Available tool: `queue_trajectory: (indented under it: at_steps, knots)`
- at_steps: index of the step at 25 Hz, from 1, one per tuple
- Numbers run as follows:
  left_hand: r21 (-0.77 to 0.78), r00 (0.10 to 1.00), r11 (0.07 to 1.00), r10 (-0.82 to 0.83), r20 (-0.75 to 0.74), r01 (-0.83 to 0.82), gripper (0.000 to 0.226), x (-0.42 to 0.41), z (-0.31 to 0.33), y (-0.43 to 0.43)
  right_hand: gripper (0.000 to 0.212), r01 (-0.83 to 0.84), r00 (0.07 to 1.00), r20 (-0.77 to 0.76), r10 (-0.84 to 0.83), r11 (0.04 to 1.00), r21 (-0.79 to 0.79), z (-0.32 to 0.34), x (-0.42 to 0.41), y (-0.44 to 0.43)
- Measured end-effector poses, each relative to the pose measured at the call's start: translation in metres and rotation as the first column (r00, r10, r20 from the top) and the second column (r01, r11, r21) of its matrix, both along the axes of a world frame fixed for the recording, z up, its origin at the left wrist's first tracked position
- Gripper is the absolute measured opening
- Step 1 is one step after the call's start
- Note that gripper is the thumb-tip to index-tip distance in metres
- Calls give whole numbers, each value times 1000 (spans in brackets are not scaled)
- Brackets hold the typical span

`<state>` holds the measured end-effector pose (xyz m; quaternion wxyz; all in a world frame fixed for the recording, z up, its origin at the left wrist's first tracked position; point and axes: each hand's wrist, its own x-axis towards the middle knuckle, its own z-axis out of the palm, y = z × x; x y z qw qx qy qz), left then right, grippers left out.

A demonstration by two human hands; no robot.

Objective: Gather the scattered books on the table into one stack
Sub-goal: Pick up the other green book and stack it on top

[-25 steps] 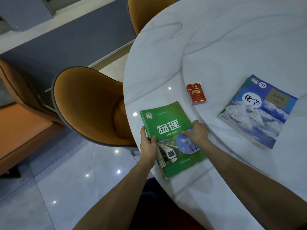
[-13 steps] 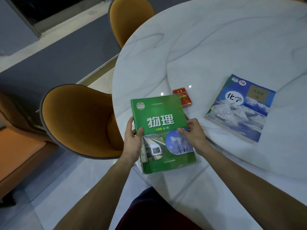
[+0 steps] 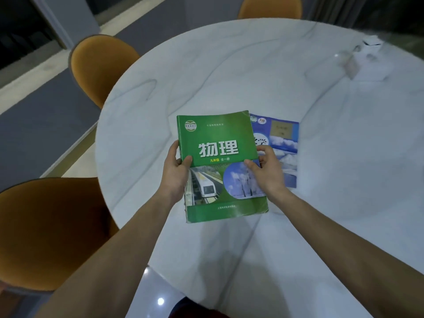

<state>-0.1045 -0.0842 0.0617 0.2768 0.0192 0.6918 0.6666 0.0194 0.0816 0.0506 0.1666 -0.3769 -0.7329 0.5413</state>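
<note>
At the far left, two mustard-orange upholstered chairs (image 3: 101, 67) are drawn up to the round white marble-patterned desk (image 3: 229, 72). The left hand (image 3: 175, 173) is clamped on the left edge of the green softcover physics textbook (image 3: 220, 166), thumb on the cover and fingers beneath. The book is held face up above the desk, its long axis running away from the person. Its right edge is gripped in the same manner by the right hand (image 3: 267, 173). Directly to the right, partly hidden behind the green book and the right hand, the blue softcover chemistry textbook (image 3: 284, 143) lies flat on the desk, its long axis roughly parallel. The right hand is judged the nearer to it, so a short carry rightward and down would probably bring the green book onto the blue one. A pale blurred object (image 3: 367, 63) sits at the far right.
</note>
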Motion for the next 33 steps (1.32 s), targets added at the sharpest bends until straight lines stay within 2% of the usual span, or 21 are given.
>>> queue_trajectory:
  at_steps: [8, 12, 20, 25, 31, 33]
  knots:
    - [-124, 966, 960, -257, -23, 252, 51, -24, 5, 106, 32, 163, 979, 112, -172, 983, 85, 8, 15, 81]
    - [-183, 931, 924, -356, -83, 337, 50, -31, 0, 150, 34, 233, 963, 128, -238, 971, 56, -1, 17, 110]
    - [-278, 860, 838, -506, -71, 470, 49, -43, -30, 216, 34, 363, 912, 196, -361, 931, 28, -27, 17, 152]
    - [-307, 836, 805, -547, -52, 507, 51, -46, -52, 234, 35, 380, 894, 251, -372, 925, 14, -51, 17, 161]
    - [-398, 831, 796, -541, -128, 457, 47, -44, -65, 236, 30, 341, 885, 312, -345, 938, 70, -64, 13, 164]
    - [-474, 817, 774, -550, -175, 420, 42, -45, -65, 234, 28, 322, 886, 322, -334, 942, 91, -64, 10, 164]
